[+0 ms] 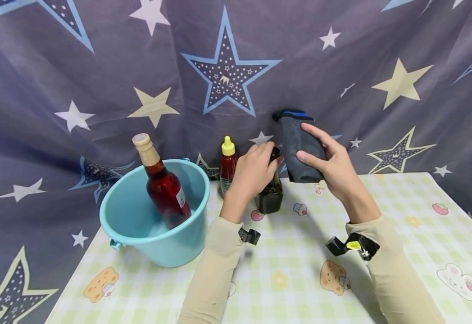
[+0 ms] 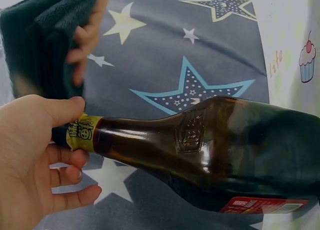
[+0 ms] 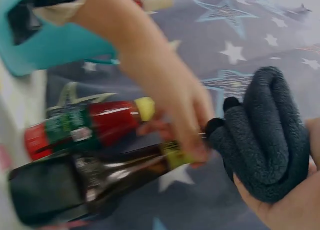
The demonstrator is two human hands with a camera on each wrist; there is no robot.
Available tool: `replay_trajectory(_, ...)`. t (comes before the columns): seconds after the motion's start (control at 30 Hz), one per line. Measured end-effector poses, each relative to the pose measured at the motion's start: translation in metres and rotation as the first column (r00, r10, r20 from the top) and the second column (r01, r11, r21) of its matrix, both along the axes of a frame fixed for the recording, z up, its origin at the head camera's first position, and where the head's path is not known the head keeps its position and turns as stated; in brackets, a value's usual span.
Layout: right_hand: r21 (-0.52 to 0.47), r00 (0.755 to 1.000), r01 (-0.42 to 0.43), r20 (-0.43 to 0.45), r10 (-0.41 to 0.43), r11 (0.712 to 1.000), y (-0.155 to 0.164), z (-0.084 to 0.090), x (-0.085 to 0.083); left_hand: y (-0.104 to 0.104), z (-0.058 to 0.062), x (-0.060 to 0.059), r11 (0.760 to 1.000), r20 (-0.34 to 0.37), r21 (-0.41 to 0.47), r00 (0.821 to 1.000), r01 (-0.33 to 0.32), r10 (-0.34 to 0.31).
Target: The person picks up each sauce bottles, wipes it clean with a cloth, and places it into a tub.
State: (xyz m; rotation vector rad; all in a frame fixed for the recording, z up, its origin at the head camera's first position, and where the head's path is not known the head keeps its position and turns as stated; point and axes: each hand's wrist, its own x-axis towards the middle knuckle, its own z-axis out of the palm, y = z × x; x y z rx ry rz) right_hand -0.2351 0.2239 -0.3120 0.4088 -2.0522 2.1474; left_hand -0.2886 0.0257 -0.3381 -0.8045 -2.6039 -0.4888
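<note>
We see a dark brown bottle (image 1: 270,194) standing on the counter (image 1: 402,234), our landmark here. The left hand (image 1: 253,173) grips its neck, fingers (image 2: 65,175) curled round just below the yellow band. Just right of the bottle's top, the right hand (image 1: 333,164) holds a folded dark grey cloth (image 1: 298,146), thumb and fingers wrapped about it; the cloth sits close to the cap. Just behind the bottle to the left stands a red sauce bottle (image 1: 228,166) with a yellow cap. Farther left of it sits a blue bucket (image 1: 138,234) with a red glass bottle (image 1: 161,182) leaning inside.
</note>
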Motion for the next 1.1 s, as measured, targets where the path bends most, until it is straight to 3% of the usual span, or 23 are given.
replay_trajectory(0.17, 0.051, 0.991, -0.058, 0.12, 0.051, 0.997, -0.004, -0.016, -0.004, 0.001, 0.001, 0.001, 0.998, -0.038, -0.058, 0.999, -0.009, 0.007)
replay_trajectory(0.3, 0.095, 0.983, -0.111, 0.154, 0.095, 0.989, -0.006, -0.029, -0.008, -0.001, 0.002, 0.002, 0.997, -0.039, -0.062, 0.998, 0.039, -0.041)
replay_trajectory(0.53, 0.0, 0.959, -0.218, 0.184, 0.214, 0.976, -0.007, -0.047, -0.012, -0.007, 0.008, 0.004, 0.995, 0.095, -0.01, 0.991, 0.1, -0.099)
replay_trajectory(0.67, -0.078, 0.955, -0.209, 0.197, 0.22, 0.975, -0.006, -0.054, -0.009, -0.007, 0.007, 0.007, 0.993, 0.133, 0.026, 0.984, 0.117, -0.12)
replay_trajectory(0.97, -0.13, 0.961, -0.158, 0.208, 0.183, 0.979, 0.004, -0.042, -0.009, -0.006, 0.013, 0.007, 0.991, 0.093, 0.036, 0.987, 0.13, -0.133)
replay_trajectory(1.1, -0.129, 0.967, -0.146, 0.189, 0.169, 0.981, 0.009, -0.038, -0.009, -0.004, 0.012, 0.006, 0.992, 0.113, 0.016, 0.985, 0.125, -0.126)
